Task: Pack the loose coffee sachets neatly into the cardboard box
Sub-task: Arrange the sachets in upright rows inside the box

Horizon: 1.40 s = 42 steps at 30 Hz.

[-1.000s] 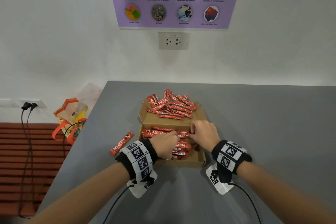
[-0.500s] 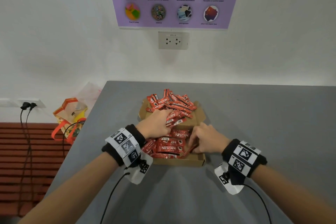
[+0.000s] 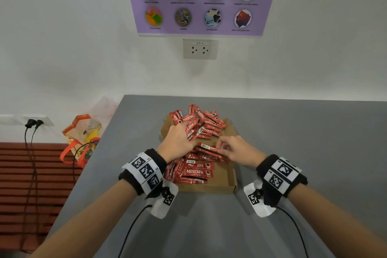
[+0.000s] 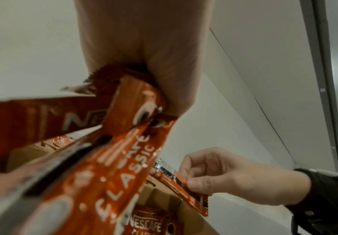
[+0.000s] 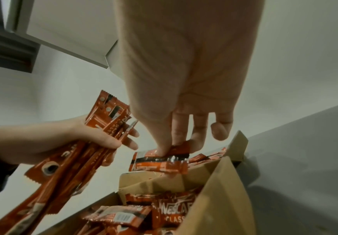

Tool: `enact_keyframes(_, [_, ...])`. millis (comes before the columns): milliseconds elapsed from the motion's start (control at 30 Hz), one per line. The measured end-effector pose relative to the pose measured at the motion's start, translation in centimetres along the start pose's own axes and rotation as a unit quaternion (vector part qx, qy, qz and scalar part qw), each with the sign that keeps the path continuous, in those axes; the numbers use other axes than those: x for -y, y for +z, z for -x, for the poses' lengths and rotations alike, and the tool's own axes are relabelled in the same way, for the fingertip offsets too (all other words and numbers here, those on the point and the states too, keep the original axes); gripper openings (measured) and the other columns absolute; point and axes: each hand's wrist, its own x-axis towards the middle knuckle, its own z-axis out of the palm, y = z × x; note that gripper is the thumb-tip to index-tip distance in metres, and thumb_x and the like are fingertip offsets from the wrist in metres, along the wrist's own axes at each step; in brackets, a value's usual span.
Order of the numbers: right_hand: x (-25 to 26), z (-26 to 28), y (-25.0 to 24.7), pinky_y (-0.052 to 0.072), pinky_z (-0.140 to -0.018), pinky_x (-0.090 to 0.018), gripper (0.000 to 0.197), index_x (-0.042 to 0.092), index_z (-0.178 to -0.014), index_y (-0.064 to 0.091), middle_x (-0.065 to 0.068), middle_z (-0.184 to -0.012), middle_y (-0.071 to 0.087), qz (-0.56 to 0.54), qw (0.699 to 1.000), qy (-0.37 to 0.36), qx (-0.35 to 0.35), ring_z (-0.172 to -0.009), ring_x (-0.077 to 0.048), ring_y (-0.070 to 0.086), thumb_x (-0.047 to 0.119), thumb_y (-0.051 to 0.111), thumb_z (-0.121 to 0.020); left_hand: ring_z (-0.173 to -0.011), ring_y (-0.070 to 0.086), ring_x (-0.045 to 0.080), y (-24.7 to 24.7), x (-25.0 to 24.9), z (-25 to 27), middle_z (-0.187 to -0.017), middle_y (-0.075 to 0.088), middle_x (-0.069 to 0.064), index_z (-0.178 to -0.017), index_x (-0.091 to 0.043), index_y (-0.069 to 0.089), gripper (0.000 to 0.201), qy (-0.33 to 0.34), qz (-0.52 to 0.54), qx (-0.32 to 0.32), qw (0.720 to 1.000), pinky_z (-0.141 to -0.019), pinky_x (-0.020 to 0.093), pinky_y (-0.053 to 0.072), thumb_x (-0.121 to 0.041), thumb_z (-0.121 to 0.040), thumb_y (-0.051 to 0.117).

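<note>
Over the cardboard box (image 3: 225, 180) near the tabletop's (image 3: 303, 142) front edge, the left hand (image 3: 177, 139) grips a bundle of sachets (image 5: 79, 159) while the right hand (image 3: 235, 150) pinches one sachet (image 5: 161, 161).

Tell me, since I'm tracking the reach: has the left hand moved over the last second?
Yes. The left hand went from the near part of the box toward the wall, to the sachet pile at the box's far end, gripping sachets.
</note>
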Motion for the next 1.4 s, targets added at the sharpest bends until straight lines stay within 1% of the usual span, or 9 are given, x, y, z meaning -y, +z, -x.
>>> enact_keyframes(200, [0.9,-0.1,-0.1,0.043,-0.058,-0.010,0.013,0.023,-0.087,0.048,0.006,-0.081,0.058,-0.037,0.997,-0.043,-0.059,-0.063,0.002,0.056,0.013,0.052,-0.094,-0.088,0.066,0.015,0.4,-0.1,0.1,-0.102,0.069,0.003,-0.113,-0.011,0.057,0.034,0.012,-0.022,0.082,0.996,-0.081,0.029,0.054,-0.014,-0.081,0.069])
enact_keyframes(333, [2.0,0.3,-0.2,0.050,-0.054,-0.021,0.009,0.017,-0.090,0.045,-0.001,-0.078,0.064,-0.132,0.988,-0.043,-0.065,-0.053,-0.008,0.062,0.013,0.044,-0.098,-0.089,0.064,0.010,1.0,0.0,-0.1,-0.104,0.068,0.001,-0.118,-0.011,0.056,0.041,0.037,-0.010,0.024,0.999,-0.083,0.029,0.054,-0.020,-0.081,0.070])
enact_keyframes(467, [2.7,0.5,-0.2,0.038,-0.056,-0.012,0.034,0.012,-0.080,0.053,-0.002,-0.060,0.061,-0.165,0.983,-0.013,-0.081,-0.048,0.001,0.051,0.023,0.029,-0.103,-0.087,0.064,0.010,1.3,-0.2,0.2,-0.103,0.068,0.000,-0.123,-0.010,0.053,0.047,0.071,-0.013,-0.025,0.997,-0.079,0.029,0.055,-0.019,-0.081,0.069])
enact_keyframes(600, [2.0,0.2,-0.1,0.041,-0.072,-0.027,0.039,0.000,-0.091,0.060,-0.008,-0.090,0.062,-0.107,0.991,0.004,-0.080,-0.081,-0.015,0.056,0.023,0.030,-0.102,-0.084,0.065,0.007,0.9,-0.4,0.4,-0.100,0.067,-0.003,-0.118,-0.011,0.055,0.037,0.070,0.017,-0.045,0.996,-0.075,0.018,0.053,-0.014,-0.083,0.068])
enact_keyframes(700, [1.0,0.3,0.2,0.040,-0.071,-0.010,0.015,0.010,-0.100,0.052,-0.001,-0.107,0.057,-0.092,0.993,-0.007,-0.071,-0.097,-0.013,0.054,0.019,0.040,-0.100,-0.075,0.061,-0.002,0.3,-0.2,0.4,-0.088,0.062,-0.011,-0.109,-0.016,0.056,0.027,0.039,0.064,-0.088,0.993,-0.066,0.004,0.047,-0.011,-0.084,0.066])
enact_keyframes(867, [0.8,0.5,0.6,0.039,-0.065,-0.006,0.005,0.017,-0.093,0.055,0.000,-0.106,0.059,-0.083,0.992,0.000,-0.095,-0.096,-0.007,0.052,0.019,0.051,-0.095,-0.075,0.057,-0.008,0.0,0.2,0.3,-0.087,0.060,-0.017,-0.104,-0.020,0.056,0.026,0.037,0.066,-0.089,0.993,-0.065,-0.004,0.041,-0.015,-0.083,0.069])
enact_keyframes(1100, [1.2,0.6,0.4,0.039,-0.067,-0.001,0.007,0.016,-0.091,0.062,0.011,-0.082,0.062,-0.121,0.979,-0.033,-0.162,-0.081,0.005,0.056,0.018,0.055,-0.093,-0.089,0.061,0.005,0.9,0.3,0.2,-0.107,0.065,-0.004,-0.121,-0.012,0.055,0.043,0.049,0.007,-0.018,0.999,-0.074,0.009,0.047,-0.022,-0.082,0.070])
enact_keyframes(1267, [0.9,0.6,0.5,0.037,-0.076,-0.008,0.024,0.007,-0.107,0.065,0.008,-0.102,0.053,-0.057,0.989,-0.058,-0.123,-0.093,-0.001,0.048,0.022,0.053,-0.094,-0.105,0.061,0.015,1.2,0.8,-0.3,-0.120,0.063,0.003,-0.129,-0.009,0.051,0.055,0.038,-0.029,-0.009,0.999,-0.092,0.031,0.051,-0.028,-0.081,0.070])
enact_keyframes(1400, [0.3,0.6,0.5,0.033,-0.074,-0.014,0.021,0.011,-0.106,0.067,0.008,-0.094,0.048,0.009,0.995,-0.051,-0.084,-0.085,0.001,0.041,0.021,0.053,-0.094,-0.101,0.061,0.014,1.4,0.6,-0.1,-0.118,0.063,0.003,-0.129,-0.009,0.050,0.053,0.040,-0.072,-0.004,0.997,-0.087,0.027,0.051,-0.027,-0.083,0.068])
